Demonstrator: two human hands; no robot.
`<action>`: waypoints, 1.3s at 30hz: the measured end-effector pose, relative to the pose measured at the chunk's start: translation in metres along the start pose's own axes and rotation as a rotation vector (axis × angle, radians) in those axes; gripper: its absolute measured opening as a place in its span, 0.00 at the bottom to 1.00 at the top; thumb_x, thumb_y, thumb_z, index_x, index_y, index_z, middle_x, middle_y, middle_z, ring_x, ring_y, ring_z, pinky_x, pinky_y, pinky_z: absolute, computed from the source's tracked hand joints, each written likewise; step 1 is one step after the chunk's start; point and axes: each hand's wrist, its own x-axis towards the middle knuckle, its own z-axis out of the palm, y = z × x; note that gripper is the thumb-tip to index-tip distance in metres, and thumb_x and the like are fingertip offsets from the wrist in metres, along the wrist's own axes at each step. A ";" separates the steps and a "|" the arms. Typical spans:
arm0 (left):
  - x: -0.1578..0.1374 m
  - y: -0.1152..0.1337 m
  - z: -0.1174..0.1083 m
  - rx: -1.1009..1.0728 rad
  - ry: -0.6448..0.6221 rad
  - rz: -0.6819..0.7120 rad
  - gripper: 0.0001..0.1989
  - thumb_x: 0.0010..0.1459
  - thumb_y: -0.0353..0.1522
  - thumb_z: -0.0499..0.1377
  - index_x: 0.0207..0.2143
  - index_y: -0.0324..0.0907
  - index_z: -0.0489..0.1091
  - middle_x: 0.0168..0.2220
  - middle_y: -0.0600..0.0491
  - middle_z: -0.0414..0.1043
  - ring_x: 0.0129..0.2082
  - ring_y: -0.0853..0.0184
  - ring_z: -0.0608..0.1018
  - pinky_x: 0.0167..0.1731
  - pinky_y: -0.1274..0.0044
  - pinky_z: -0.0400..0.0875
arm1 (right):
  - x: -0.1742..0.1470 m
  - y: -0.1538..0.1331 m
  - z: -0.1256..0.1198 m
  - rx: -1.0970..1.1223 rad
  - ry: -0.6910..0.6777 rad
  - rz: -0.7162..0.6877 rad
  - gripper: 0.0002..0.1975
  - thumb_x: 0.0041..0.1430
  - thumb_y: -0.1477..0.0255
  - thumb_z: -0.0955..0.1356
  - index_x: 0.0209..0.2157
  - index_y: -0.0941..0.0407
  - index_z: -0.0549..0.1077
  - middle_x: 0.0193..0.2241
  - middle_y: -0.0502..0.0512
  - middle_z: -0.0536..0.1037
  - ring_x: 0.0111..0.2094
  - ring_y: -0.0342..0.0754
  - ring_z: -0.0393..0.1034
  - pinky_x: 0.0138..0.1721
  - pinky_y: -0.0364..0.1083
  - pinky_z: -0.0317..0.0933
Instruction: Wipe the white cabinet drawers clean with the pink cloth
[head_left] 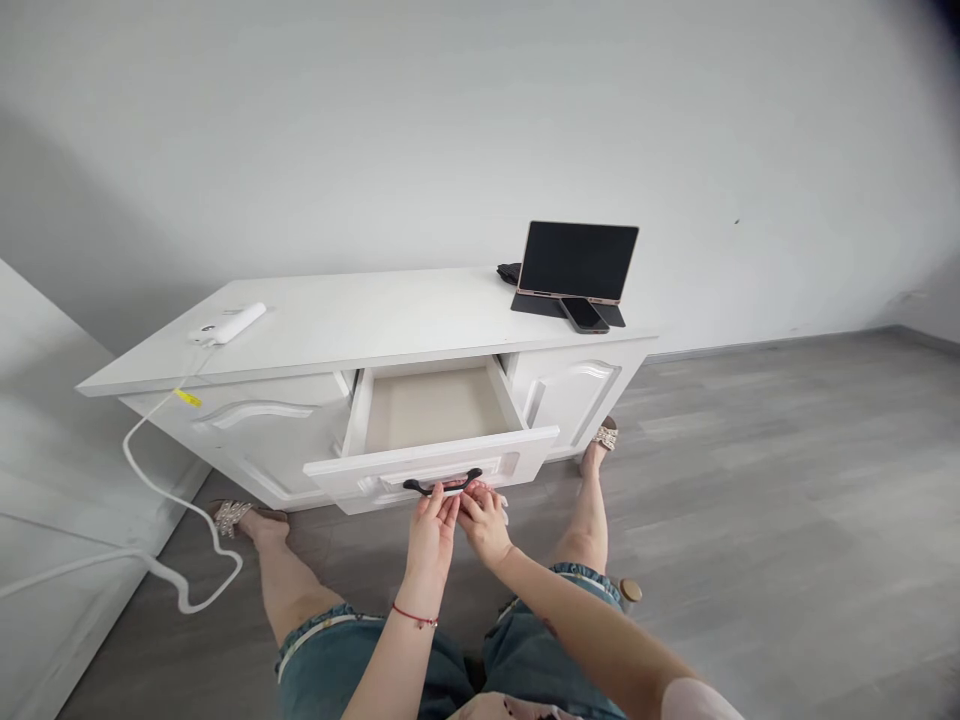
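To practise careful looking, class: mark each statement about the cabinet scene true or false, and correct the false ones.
1. The middle drawer is pulled open. True.
2. Both the left hand and the right hand are at the black handle. True.
3. The tablet lies flat at the left end of the cabinet top. False: it stands propped at the right end.
4. A phone lies in front of the tablet. True.
5. The drawer holds folded clothes. False: nothing shows inside it.
6. The white cable hangs from the right end. False: the left.
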 end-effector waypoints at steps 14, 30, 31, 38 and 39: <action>-0.001 0.003 0.002 -0.004 0.025 -0.045 0.10 0.63 0.20 0.58 0.29 0.37 0.73 0.29 0.48 0.81 0.31 0.71 0.83 0.36 0.80 0.80 | -0.018 0.109 -0.071 -0.057 -0.189 -0.241 0.22 0.66 0.73 0.67 0.58 0.39 0.73 0.50 0.48 0.80 0.47 0.52 0.63 0.48 0.53 0.53; -0.004 0.004 0.004 -0.002 0.029 -0.042 0.11 0.63 0.20 0.58 0.28 0.38 0.72 0.28 0.49 0.80 0.30 0.71 0.83 0.35 0.81 0.80 | -0.022 0.131 -0.078 -0.033 -0.118 0.035 0.20 0.62 0.80 0.65 0.45 0.43 0.81 0.44 0.54 0.80 0.48 0.56 0.63 0.51 0.57 0.56; -0.004 0.004 0.004 0.000 0.030 -0.038 0.11 0.63 0.20 0.58 0.27 0.38 0.72 0.28 0.49 0.80 0.29 0.71 0.83 0.35 0.81 0.80 | -0.031 0.124 -0.073 -0.006 -0.189 0.069 0.20 0.62 0.80 0.65 0.46 0.43 0.81 0.46 0.55 0.80 0.49 0.57 0.63 0.50 0.58 0.57; -0.005 0.007 0.003 0.035 0.028 -0.001 0.12 0.62 0.19 0.59 0.26 0.39 0.72 0.29 0.49 0.80 0.32 0.70 0.83 0.38 0.78 0.80 | -0.067 0.073 -0.054 0.517 -0.396 0.556 0.28 0.55 0.82 0.59 0.49 0.46 0.79 0.54 0.55 0.77 0.52 0.56 0.65 0.52 0.57 0.61; -0.004 0.007 0.004 0.044 0.020 0.012 0.12 0.62 0.19 0.59 0.26 0.39 0.72 0.29 0.50 0.80 0.32 0.70 0.83 0.39 0.78 0.80 | -0.070 0.066 -0.051 0.631 -0.391 0.670 0.28 0.52 0.82 0.60 0.47 0.48 0.80 0.52 0.56 0.79 0.50 0.56 0.67 0.53 0.58 0.61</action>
